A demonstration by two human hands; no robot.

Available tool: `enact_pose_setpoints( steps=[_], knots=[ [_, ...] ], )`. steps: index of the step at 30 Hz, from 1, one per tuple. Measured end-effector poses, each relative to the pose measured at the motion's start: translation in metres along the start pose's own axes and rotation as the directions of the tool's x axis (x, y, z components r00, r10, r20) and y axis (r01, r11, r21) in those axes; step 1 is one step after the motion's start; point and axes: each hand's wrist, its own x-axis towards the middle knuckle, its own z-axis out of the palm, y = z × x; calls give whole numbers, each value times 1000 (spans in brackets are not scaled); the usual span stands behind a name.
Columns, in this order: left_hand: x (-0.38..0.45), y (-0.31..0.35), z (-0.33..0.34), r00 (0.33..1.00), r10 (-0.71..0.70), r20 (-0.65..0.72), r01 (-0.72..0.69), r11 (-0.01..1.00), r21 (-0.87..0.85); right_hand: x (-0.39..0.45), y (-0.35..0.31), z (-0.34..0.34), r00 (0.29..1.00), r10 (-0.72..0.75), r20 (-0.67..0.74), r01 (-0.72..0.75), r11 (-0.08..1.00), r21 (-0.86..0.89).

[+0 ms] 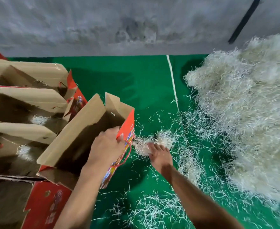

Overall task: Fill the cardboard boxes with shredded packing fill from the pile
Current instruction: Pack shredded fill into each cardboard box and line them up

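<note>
The left hand curls its fingers over the rim of an empty open box; the right hand clutches a clump of shredded fill beside it on the green mat, the pile at its right edge; three boxes behind look barely filled, so most remains

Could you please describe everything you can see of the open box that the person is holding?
The open cardboard box is brown inside and red with printed pictures outside, with a red cord handle. It tilts toward the loose shredded fill, top flaps standing open, interior dark and seemingly empty. The left hand grips its right rim. It rests on the green mat, beside other open boxes.
</note>
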Motion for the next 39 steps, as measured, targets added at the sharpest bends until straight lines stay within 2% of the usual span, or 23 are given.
enact_pose_setpoints(
  steps=[3,7,9,13,17,20,24,27,30,33,35,39],
  knots=[
    [-14,9,2,994,71,80,-70,997,-10,-44,22,-3,998,54,-34,-55,998,-33],
    [-41,37,15,958,207,198,-216,976,23,-109,59,-2,970,238,-50,-240,969,-51],
    [-55,55,26,939,271,213,-283,959,26,-138,74,-2,939,334,-75,-340,937,-84],
    [-85,88,47,909,352,225,-373,926,57,-180,93,-11,890,411,-199,-430,901,-63],
    [-103,99,54,916,339,217,-366,925,100,-200,110,-16,821,547,-165,-561,826,-51],
    [-109,97,51,932,290,215,-321,939,123,-196,118,-20,836,540,-95,-542,840,3],
    [-112,88,41,950,219,222,-262,947,188,-174,116,-13,901,432,37,-433,902,0],
    [-113,82,38,947,209,245,-256,951,175,-158,112,0,921,389,38,-383,918,-104],
    [-115,86,39,937,245,249,-269,961,68,-159,104,6,919,392,32,-391,920,-33],
    [-112,105,38,926,310,215,-288,949,-130,-171,102,-1,918,395,-30,-386,908,163],
    [-112,125,40,908,384,164,-340,908,-243,-180,107,-15,923,362,-130,-330,919,214],
    [-113,176,56,819,574,33,-508,750,-424,-190,132,-72,832,420,-361,-313,894,320]
  ],
)
